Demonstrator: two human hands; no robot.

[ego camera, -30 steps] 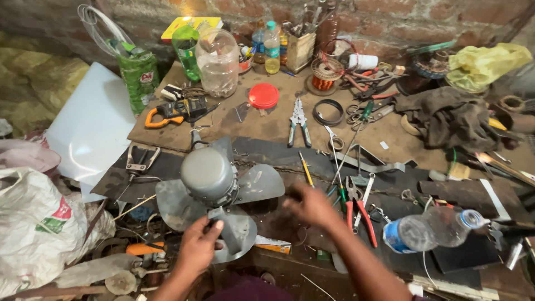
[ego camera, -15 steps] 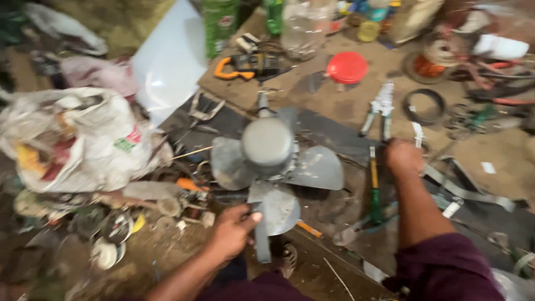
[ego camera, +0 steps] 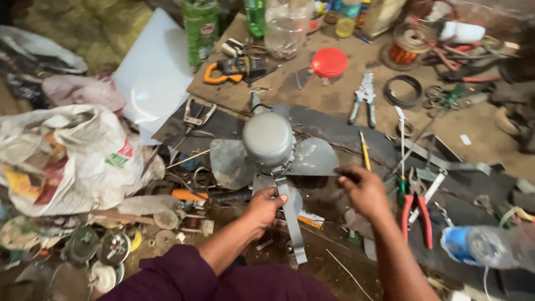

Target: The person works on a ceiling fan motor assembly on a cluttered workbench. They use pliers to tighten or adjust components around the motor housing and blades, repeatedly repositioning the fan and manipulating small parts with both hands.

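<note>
Both arms reach forward from the bottom of the view, bare from the elbow, with dark maroon sleeves pushed up. The left hand (ego camera: 266,205) is curled, knuckles up, fingers wrapped closed in a grip, the wrist straight. The right hand (ego camera: 363,189) sits a little farther out and well apart from the left, back of the hand upward, fingers bent and pinched toward the left, forearm angling in from the lower right.
</note>
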